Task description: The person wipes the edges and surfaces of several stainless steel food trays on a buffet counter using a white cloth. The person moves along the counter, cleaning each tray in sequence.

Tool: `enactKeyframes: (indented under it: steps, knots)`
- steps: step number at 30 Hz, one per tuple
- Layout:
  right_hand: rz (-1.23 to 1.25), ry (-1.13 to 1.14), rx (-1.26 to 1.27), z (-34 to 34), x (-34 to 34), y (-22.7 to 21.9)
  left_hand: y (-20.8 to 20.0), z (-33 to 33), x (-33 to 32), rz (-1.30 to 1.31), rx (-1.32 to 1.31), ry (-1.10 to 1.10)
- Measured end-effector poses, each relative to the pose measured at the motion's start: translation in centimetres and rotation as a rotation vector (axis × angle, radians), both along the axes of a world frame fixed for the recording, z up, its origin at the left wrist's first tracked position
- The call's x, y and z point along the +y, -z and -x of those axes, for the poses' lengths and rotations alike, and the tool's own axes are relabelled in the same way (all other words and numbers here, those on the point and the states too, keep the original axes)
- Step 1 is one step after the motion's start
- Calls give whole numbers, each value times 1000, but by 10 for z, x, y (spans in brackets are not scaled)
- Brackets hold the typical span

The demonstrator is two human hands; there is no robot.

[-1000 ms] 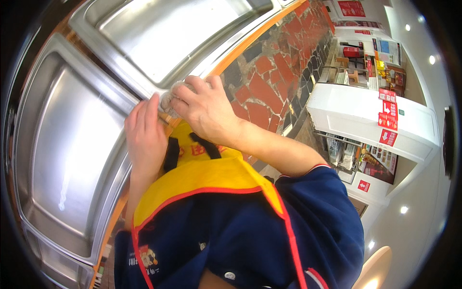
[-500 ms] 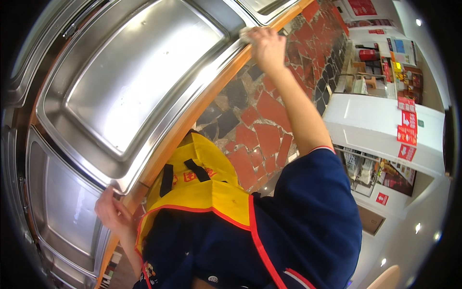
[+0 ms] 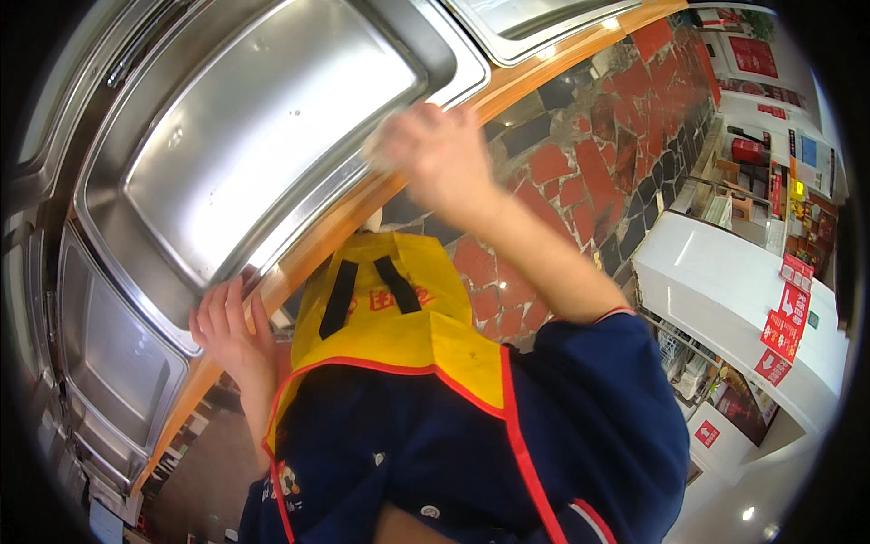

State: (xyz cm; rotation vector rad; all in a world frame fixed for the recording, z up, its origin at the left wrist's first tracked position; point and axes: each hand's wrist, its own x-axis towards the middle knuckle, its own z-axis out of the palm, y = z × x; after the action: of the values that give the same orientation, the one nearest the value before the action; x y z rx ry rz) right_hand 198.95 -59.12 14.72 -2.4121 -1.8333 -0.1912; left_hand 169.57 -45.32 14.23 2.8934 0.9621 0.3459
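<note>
Wooden edge [image 3: 562, 59], hands [image 3: 444, 163] at tray [image 3: 308, 127]

"Is it bright there?"

"Yes! The big pan [image 3: 272, 127] shines so much that its middle looks all white."

"Can you see any lamps?"

"A little ceiling light [image 3: 748, 514] glows far off, to the right of the pan and lower down."

"What's dark?"

"The blue shirt [image 3: 580, 399] below the pan, and the black ring around everything."

"What's blurry?"

"The right grip [image 3: 444, 159] and its pale wad [image 3: 383, 150], by the pan's lower right side. They look smeary. The yellow apron [image 3: 390, 299] below the pan is clearer."

"Are straight things straight?"

"No, the wood edge [image 3: 507, 91] beside the pan bends like a bow."
</note>
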Motion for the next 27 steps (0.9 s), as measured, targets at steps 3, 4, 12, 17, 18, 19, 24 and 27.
enactKeyframes:
  steps: [3,4,12,17,18,19,24,27]
  knots:
    - [-44,181,-164,-66,-19,1,2,-3,1,5,3,8]
    - [-52,222,-192,-80,-24,-3,4,-4,2,6,-13,10]
    - [-10,60,126,46,21,-14,3,2,7,200,-259,10]
    - [55,-230,266,172,75,-9,-19,37,17,291,-510,-229]
    - [120,-331,323,193,89,-18,-19,51,19,286,-589,-263]
    - [121,-402,314,211,100,-22,-18,60,20,303,-646,-323]
    - [-19,-579,471,262,128,-17,-28,95,24,364,-756,-495]
    - [288,-628,867,226,134,-24,-25,104,24,403,-770,-543]
